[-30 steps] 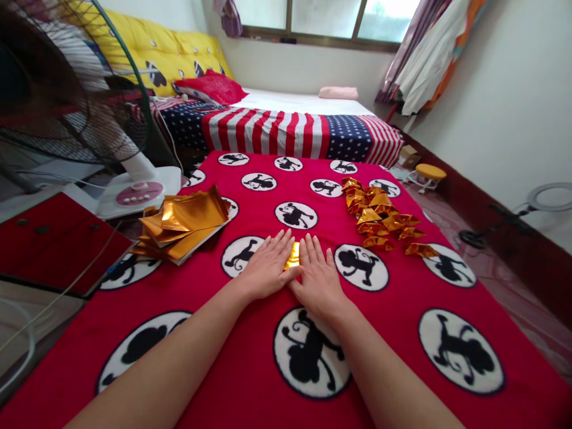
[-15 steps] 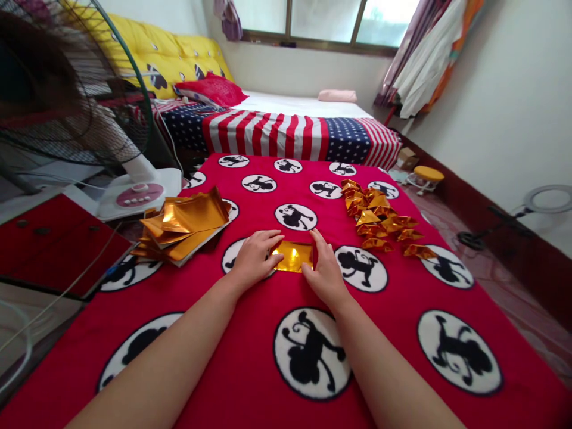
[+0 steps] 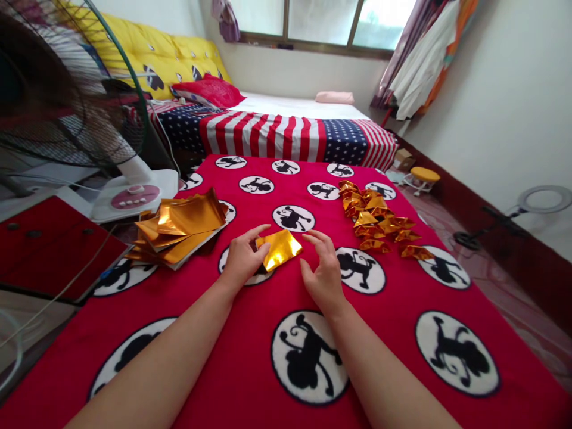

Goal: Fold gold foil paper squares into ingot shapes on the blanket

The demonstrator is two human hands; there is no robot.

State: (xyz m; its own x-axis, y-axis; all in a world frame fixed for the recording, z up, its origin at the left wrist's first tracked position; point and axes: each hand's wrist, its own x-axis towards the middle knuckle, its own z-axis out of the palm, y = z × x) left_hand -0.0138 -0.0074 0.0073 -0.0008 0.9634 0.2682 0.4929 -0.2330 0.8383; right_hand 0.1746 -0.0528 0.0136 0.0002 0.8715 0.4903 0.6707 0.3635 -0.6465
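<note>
A folded piece of gold foil paper (image 3: 281, 249), shiny and roughly rectangular, is tilted at an angle over the red cloth (image 3: 250, 369) in front of me. My left hand (image 3: 243, 257) pinches its left end between thumb and fingers. My right hand (image 3: 322, 265) is just to the right of the paper, thumb and fingers apart, holding nothing. Left of my hands lies a loose stack of gold foil sheets (image 3: 190, 217). Over on the right, several folded gold paper ingots (image 3: 369, 219) sit in a cluster.
A fan (image 3: 134, 187) stands at the left beside a red-topped box or cabinet (image 3: 49, 238). Beyond the cloth-covered surface is a bed with a striped and starred cover (image 3: 286, 136). A yellow stool (image 3: 425, 174) and a ring light (image 3: 543, 199) are on the right.
My right hand has let go of the gold paper and opened beside it. The paper has turned and shifted left in my left hand's grip.
</note>
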